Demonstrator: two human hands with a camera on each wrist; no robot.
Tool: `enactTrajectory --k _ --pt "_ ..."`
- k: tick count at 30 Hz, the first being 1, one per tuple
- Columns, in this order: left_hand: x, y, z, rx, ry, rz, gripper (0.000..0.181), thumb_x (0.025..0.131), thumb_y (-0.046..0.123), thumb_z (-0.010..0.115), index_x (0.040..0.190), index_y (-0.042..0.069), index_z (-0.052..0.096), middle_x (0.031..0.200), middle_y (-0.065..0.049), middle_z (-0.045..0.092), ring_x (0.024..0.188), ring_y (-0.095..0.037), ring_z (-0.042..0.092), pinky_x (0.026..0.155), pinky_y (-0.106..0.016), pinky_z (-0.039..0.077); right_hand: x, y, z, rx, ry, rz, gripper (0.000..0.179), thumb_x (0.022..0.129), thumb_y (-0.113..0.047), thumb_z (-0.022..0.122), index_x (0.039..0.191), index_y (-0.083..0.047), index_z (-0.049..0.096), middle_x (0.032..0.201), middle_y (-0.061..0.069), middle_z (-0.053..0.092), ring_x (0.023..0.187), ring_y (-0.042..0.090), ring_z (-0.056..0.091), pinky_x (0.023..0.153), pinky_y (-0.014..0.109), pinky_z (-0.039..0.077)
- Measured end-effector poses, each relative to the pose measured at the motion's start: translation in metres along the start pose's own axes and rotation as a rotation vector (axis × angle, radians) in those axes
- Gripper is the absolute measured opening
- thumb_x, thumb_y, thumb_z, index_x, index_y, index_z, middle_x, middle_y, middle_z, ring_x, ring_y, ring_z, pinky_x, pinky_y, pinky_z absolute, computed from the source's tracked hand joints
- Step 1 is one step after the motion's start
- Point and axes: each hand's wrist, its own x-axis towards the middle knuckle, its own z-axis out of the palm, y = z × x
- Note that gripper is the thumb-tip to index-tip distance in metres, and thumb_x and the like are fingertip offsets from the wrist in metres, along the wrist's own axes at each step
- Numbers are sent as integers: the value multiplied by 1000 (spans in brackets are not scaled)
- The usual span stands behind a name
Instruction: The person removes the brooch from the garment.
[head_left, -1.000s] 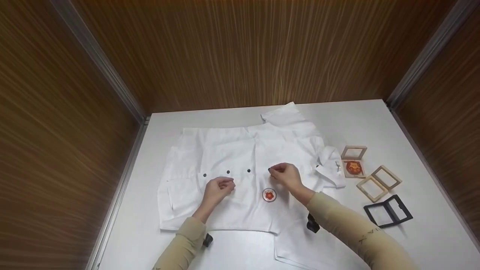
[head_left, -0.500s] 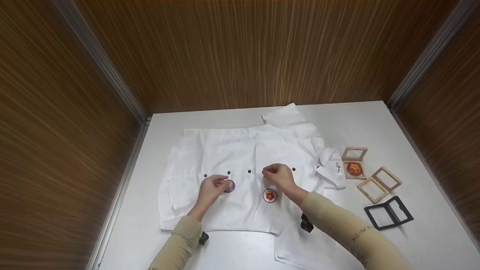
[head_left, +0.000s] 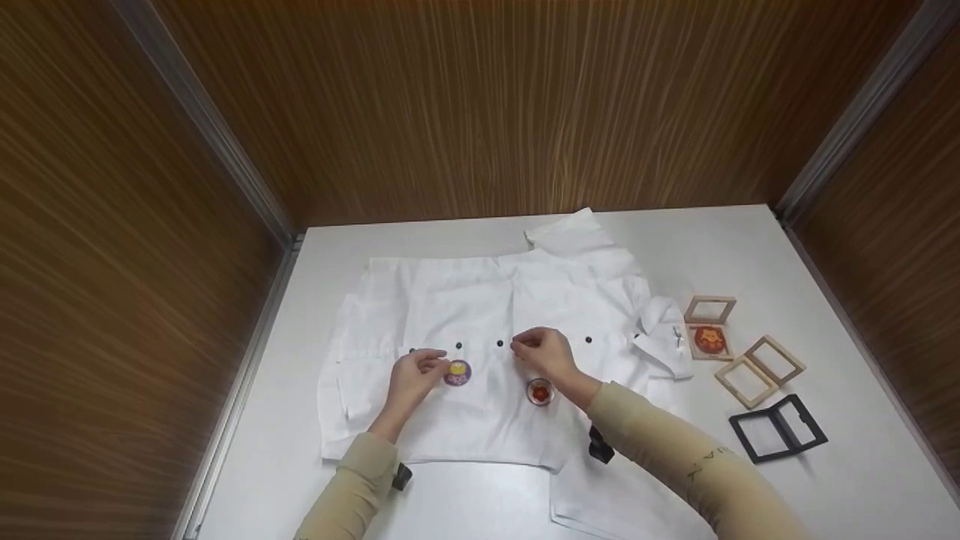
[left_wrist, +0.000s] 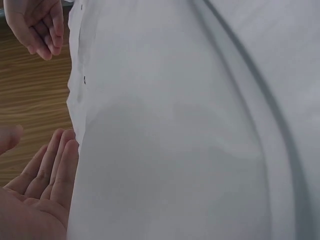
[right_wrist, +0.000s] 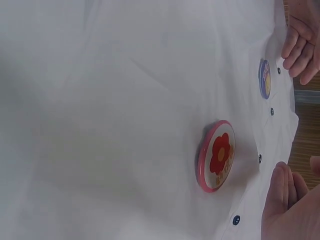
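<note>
The left hand [head_left: 412,377] is loose beside a purple badge [head_left: 459,373] — the right hand [head_left: 552,358], loose too, is near a flower badge [head_left: 540,392]. Both badges sit on a white shirt [head_left: 480,429].

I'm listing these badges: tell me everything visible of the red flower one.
The flower badge is round, glossy and hard-looking, with a pinkish-red rim and white face bearing a red flower, orange at its centre, and lettering I cannot read surely. It lies face up on the white shirt, nearer the person than the row of dark buttons and right of the purple badge. Only the shirt touches it; the right hand is near but apart.
</note>
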Motion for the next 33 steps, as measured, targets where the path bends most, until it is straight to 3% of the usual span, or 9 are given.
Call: enactTrajectory --k 8,15,23,33 --pt "1 -5 -2 30 35 1 26 98 14 73 119 -2 75 105 -16 78 100 -31 75 90 -39 64 0 0 15 21 -41 -22 15 93 -12 77 102 -1 80 94 12 81 76 11 74 67 19 56" --pt "1 -11 0 43 78 -11 29 97 11 73 121 -3 73 106 -19 78 100 -34 76 92 -43 64 -3 -1 28 7 -47 -22 17 92 -11 78 105 0 79 100 13 81 87 18 75 77 25 59" --pt "0 -17 4 53 63 -52 34 97 13 73 127 -5 70 113 -22 78 105 -36 76 94 -43 63 -5 0 41 49 -72 -22 21 91 -8 78 110 3 77 100 13 79 85 15 72 79 27 61" --pt "2 -9 7 131 7 -83 40 98 16 76 130 -5 67 115 -19 77 108 -34 75 96 -42 62 -3 1 52 -58 -112 -85 28 91 -9 80 116 3 75 104 15 78 97 26 75 94 41 62"
